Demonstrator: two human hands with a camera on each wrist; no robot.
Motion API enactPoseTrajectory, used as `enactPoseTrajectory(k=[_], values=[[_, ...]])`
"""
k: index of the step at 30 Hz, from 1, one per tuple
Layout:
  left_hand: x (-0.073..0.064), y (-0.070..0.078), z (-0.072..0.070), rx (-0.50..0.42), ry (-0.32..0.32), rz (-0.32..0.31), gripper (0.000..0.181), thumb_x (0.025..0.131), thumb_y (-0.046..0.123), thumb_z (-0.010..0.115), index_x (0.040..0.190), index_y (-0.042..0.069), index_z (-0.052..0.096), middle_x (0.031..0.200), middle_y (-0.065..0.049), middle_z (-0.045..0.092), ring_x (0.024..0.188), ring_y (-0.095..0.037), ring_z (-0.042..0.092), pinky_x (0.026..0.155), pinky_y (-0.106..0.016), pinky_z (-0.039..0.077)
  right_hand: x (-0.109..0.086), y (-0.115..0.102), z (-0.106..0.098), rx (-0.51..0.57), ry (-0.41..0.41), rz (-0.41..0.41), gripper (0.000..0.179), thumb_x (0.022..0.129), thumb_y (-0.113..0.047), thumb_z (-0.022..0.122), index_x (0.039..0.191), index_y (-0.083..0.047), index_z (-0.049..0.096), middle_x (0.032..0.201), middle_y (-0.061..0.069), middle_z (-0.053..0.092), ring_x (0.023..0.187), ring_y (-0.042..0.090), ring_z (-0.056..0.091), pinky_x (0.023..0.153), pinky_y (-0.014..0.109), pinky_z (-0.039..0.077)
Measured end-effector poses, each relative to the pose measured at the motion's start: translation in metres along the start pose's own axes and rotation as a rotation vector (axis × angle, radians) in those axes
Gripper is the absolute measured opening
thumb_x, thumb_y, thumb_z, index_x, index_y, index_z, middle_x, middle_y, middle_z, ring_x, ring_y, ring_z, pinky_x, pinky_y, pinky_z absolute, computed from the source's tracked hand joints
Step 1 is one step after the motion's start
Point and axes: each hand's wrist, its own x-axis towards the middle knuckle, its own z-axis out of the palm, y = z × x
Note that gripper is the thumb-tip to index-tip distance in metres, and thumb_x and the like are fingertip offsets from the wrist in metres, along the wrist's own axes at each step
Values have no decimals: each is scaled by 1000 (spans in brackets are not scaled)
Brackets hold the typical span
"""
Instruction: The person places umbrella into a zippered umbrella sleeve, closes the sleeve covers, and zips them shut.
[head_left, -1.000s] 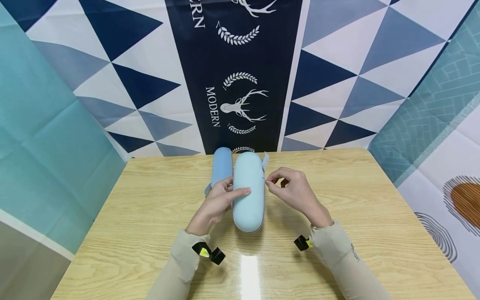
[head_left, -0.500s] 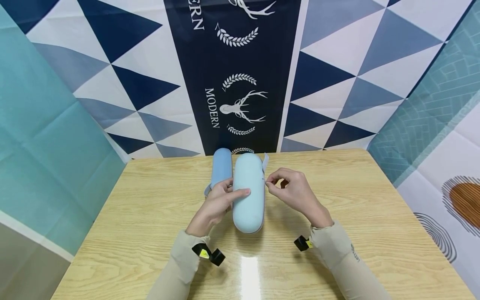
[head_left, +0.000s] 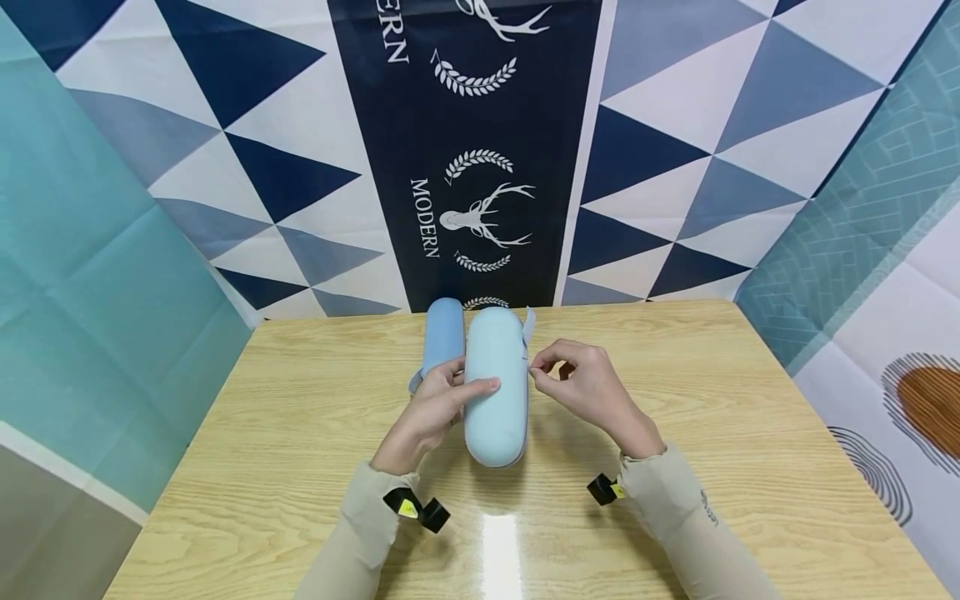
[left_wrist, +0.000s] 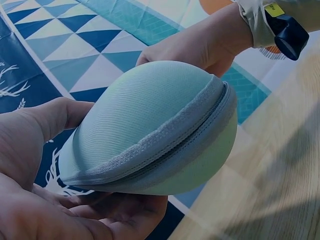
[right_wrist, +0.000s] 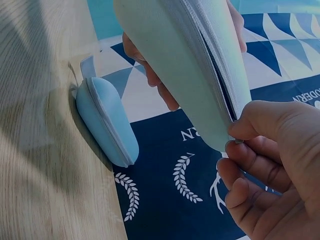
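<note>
A mint zip case (head_left: 497, 425) with rounded ends is held over the table by my left hand (head_left: 435, 404), its thumb across the top and the other fingers at the side and beneath. In the right wrist view, the grey zipper (right_wrist: 212, 55) runs along the case's side, with a dark gap between its tapes. My right hand (head_left: 588, 379) pinches the small zipper pull (right_wrist: 237, 141) between thumb and forefinger at the lower end of that gap. The left wrist view shows the zipper's two tapes apart around the near end. The inside of the case stays hidden.
A smaller blue zip case (head_left: 444, 329) rests on the wooden table (head_left: 315, 433) just left of the mint one, near the back edge. Patterned cloth (head_left: 675, 150) rises behind the table. A grey loop strap (head_left: 528, 323) sticks out from the mint case's far right side.
</note>
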Motion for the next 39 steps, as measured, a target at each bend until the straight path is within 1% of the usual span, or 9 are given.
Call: enactPoseTrajectory(k=[8,20,28,36,39], values=[[0,0,0,0,4,-3,78,92,21,75,156,1,35,143,-19,60,127,-32,63,101,-47,54,0,-1,-1,-8,1,-5,8,86,-5,76,86,-13,78,82,-5,72,74,10,64,61,24,52],[-1,1,0,5,1,-5,77,93,21,75,156,1,35,143,-19,60,125,-31,63,100,-46,55,-1,-1,-2,3,-7,-8,10,86,-5,76,85,-15,78,82,-6,72,75,9,64,62,25,53],[-2,0,-1,-7,15,-7,75,92,21,75,154,1,38,142,-19,61,123,-30,65,97,-42,56,-1,-2,-1,10,-42,-17,13,87,-3,73,86,-15,78,84,-5,73,77,9,65,63,34,57],[-2,2,-1,-3,24,-10,75,91,20,76,154,2,39,142,-19,61,123,-29,65,96,-41,56,-1,-4,-2,9,-49,-5,11,88,-5,74,87,-14,79,84,-7,73,76,8,64,63,31,55],[-2,2,-1,0,27,-7,75,91,20,76,154,2,39,142,-19,61,123,-29,65,95,-40,56,-1,-5,-3,19,-54,8,11,88,-5,75,88,-15,79,84,-7,72,76,8,64,63,33,56]])
